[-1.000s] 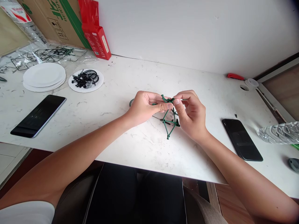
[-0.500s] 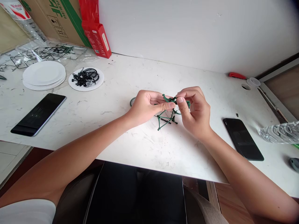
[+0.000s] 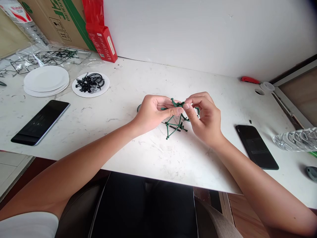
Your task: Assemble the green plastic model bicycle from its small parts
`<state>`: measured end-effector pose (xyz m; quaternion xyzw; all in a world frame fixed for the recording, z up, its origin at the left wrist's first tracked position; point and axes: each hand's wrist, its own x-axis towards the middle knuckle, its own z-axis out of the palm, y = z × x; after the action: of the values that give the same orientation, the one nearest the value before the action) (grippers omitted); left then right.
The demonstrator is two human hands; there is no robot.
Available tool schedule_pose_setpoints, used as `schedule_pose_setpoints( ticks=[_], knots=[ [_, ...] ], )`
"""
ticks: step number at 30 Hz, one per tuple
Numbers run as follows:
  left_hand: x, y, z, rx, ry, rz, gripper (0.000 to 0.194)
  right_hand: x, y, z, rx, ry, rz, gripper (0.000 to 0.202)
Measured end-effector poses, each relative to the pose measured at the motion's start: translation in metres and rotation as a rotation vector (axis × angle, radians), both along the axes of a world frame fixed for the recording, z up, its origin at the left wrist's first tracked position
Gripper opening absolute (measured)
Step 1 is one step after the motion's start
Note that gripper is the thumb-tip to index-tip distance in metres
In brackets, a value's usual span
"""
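Note:
My left hand pinches a small dark green model bicycle part between thumb and fingers. My right hand closes on the same part from the other side, thumb and index fingertip meeting at its end. Its exact kind is half hidden by the fingertips. Just below, a green model bicycle frame lies on the table, with small black pieces beside it. A wheel shows only its edge behind my left hand. More green pieces show partly behind my right fingers.
On the left are a plate of black model parts, stacked white plates, a phone and part sprues. A red box stands against the wall. To the right lie another phone and a plastic bottle.
The green part has tilted slightly between my fingertips, and my right fingers have shifted a little along it. The whole view has moved slightly; the things on the table lie as before.

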<state>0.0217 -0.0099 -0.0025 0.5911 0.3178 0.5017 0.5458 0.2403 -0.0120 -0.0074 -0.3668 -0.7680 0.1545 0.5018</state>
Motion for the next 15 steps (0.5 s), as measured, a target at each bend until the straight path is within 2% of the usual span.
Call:
schedule_pose_setpoints(
  ticks=[8, 15],
  knots=[
    [-0.0007, -0.0001, 0.0004, -0.030, -0.010, -0.033, 0.046, -0.0040, -0.0042, -0.0021, -0.161, 0.135, 0.030, 0.025],
    [-0.0001, -0.0014, 0.0029, -0.022, 0.023, -0.016, 0.044, -0.0094, -0.0063, -0.0046, -0.231, 0.220, 0.055, 0.028]
  ],
)
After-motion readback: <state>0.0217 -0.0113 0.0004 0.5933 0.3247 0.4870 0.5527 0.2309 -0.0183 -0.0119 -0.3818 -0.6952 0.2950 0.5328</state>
